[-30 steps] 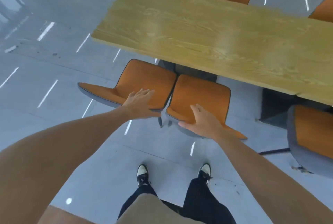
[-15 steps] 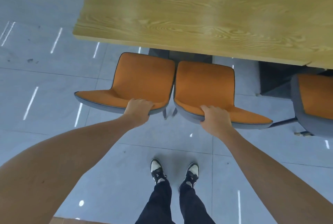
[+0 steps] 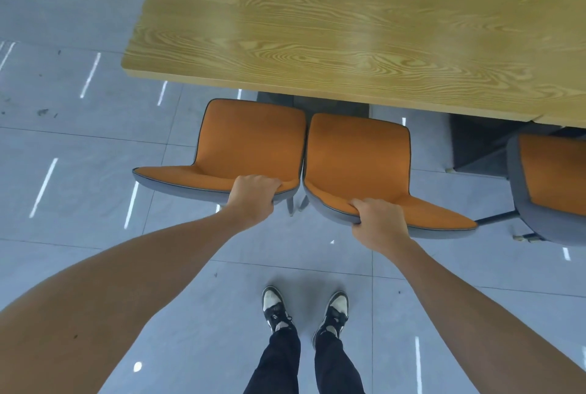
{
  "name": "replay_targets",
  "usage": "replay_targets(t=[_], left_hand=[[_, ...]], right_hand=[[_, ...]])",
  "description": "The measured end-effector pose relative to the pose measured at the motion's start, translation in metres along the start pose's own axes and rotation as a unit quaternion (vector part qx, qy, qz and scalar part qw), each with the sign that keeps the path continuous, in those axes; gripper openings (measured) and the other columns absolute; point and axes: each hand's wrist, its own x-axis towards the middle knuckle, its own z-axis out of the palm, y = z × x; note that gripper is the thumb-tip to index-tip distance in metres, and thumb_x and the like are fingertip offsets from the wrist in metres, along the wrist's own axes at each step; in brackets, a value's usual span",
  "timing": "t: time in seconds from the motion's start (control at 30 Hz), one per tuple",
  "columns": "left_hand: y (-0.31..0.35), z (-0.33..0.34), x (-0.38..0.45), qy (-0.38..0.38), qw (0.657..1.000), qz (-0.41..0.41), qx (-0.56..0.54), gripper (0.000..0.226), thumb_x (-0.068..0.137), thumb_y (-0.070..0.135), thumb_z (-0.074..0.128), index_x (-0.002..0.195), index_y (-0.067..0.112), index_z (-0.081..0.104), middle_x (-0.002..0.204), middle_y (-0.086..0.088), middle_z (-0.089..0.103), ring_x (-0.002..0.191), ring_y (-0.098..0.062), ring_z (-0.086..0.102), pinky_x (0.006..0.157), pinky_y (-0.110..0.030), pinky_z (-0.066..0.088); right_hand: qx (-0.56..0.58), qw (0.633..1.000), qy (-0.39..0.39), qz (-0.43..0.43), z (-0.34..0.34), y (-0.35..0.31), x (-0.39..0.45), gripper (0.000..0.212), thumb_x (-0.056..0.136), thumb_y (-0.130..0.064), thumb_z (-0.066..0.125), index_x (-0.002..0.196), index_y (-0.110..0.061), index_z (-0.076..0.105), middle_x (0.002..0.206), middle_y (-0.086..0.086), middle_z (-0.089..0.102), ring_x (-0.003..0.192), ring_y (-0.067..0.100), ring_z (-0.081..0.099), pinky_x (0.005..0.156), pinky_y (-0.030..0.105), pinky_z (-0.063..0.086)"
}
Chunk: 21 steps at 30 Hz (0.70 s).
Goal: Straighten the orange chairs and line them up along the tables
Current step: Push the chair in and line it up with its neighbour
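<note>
Chairs are standing side by side just short of the wooden table (image 3: pixel 364 29), seats pointing toward it: the left orange chair (image 3: pixel 250 140) and the right orange chair (image 3: pixel 358 159) are sitting almost touching along their inner edges. Each looks like a stiff moulded shell, orange padding inside and grey outside, on thin legs; I am judging them light enough to slide or tilt one-handed, with the padding giving slightly under the fingers. The top rim of the backrest is offering the natural hold, firm and narrow enough to wrap.

Both hands are doing exactly that. The left hand (image 3: pixel 252 198) is closing tightly over the left chair's back rim, knuckles up. The right hand (image 3: pixel 379 224) is clamping the right chair's back rim the same way, thumb toward the seat side.

Off to the right, a third orange chair (image 3: pixel 551 181) is sitting turned at an angle beside the table's end, seemingly awaiting straightening.
</note>
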Motion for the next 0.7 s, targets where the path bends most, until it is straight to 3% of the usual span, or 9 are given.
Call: replay_targets(t=[0.1, 0.27, 0.47, 0.7], left_hand=[[0.009, 0.003, -0.005, -0.003, 1.000, -0.010, -0.005, 0.023, 0.082, 0.005, 0.055, 0.095, 0.022, 0.062, 0.064, 0.007, 0.047, 0.063, -0.020, 0.048, 0.046, -0.027, 0.020], [0.019, 0.024, -0.019, 0.004, 1.000, -0.020, -0.012, 0.030, 0.082, 0.006, 0.057, 0.104, 0.023, 0.067, 0.078, 0.005, 0.065, 0.067, -0.019, 0.052, 0.045, -0.027, 0.017], [0.018, 0.022, -0.019, 0.010, 1.000, -0.015, -0.005, 0.026, 0.084, 0.011, 0.057, 0.104, 0.025, 0.066, 0.079, 0.005, 0.066, 0.070, -0.018, 0.051, 0.048, -0.027, 0.026], [0.017, 0.019, -0.017, 0.002, 1.000, -0.010, -0.005, 0.022, 0.083, 0.011, 0.057, 0.100, 0.024, 0.064, 0.079, 0.006, 0.065, 0.069, -0.018, 0.049, 0.046, -0.027, 0.022]], right_hand=[[0.005, 1.000, 0.004, -0.003, 0.001, 0.000, -0.003, 0.033, 0.072, -0.015, 0.054, 0.100, -0.028, 0.066, 0.065, -0.005, 0.055, 0.059, 0.016, 0.051, 0.046, 0.023, 0.028], [0.008, 1.000, 0.012, -0.008, 0.002, 0.001, -0.011, 0.031, 0.069, -0.014, 0.054, 0.093, -0.027, 0.067, 0.061, -0.005, 0.052, 0.055, 0.016, 0.047, 0.044, 0.023, 0.027], [0.015, 0.999, 0.033, -0.021, 0.003, 0.002, -0.010, 0.032, 0.066, -0.013, 0.059, 0.094, -0.026, 0.069, 0.059, -0.007, 0.048, 0.052, 0.018, 0.044, 0.044, 0.021, 0.021], [0.021, 0.998, 0.045, -0.032, 0.004, 0.008, -0.008, 0.029, 0.060, -0.014, 0.063, 0.085, -0.027, 0.071, 0.051, -0.007, 0.046, 0.044, 0.015, 0.043, 0.041, 0.017, 0.021]])
